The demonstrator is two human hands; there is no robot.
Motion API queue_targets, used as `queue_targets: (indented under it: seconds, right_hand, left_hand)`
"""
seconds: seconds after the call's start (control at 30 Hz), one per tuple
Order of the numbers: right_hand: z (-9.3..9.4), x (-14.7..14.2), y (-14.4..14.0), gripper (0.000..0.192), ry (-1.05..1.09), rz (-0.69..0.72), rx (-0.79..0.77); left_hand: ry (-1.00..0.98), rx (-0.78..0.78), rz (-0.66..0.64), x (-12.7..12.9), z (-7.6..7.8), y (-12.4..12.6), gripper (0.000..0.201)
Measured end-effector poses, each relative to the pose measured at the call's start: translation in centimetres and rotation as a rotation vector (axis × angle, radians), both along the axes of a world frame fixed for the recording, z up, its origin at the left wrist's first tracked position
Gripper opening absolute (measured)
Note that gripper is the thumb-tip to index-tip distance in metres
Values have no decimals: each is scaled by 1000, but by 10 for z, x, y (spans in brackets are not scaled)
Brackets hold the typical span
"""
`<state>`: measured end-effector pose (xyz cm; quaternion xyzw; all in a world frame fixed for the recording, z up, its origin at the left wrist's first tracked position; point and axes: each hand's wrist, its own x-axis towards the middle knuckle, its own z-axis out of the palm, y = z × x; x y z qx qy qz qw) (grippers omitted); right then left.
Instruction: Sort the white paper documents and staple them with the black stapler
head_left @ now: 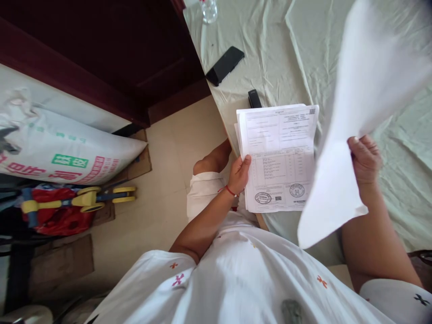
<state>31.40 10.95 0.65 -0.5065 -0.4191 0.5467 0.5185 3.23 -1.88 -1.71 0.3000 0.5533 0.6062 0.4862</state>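
My left hand (238,174), with a red string round the wrist, grips the left edge of a stack of printed papers (273,162), thumb on top. The top sheet carries a table, a small square code in its upper right corner and two oval stamps near the bottom. My right hand (365,157) is closed on the edge of a loose white sheet (351,99), which is lifted and curved to the right of the stack. Its visible side looks blank, and it is blurred in places.
A pale green cloth (324,40) covers the table. On it lie a black phone-like case (225,65), a small black object (254,98) partly behind the papers, and a clear bottle (209,11). Left on the floor are a printed white sack (67,144) and a yellow-and-blue wheeled toy (84,199).
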Motion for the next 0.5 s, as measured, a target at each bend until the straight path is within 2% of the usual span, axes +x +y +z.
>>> queue_targets:
  seconds: [0.1,0.2,0.37,0.5]
  right_hand:
    - [10,-20,-11,29,30,54,1]
    - [11,-30,-14,33,-13,140,-11]
    - [3,-29,-11,33,-68,150,29]
    - [-8,-24,-10,29,-111,218,19]
  left_hand:
    - [22,-35,15,-1,1,-1,58]
    - [82,1,51,-3,-2,-2,54]
    - [104,42,103,-4,-6,0,55]
    - [114,38,107,-3,-5,0,57]
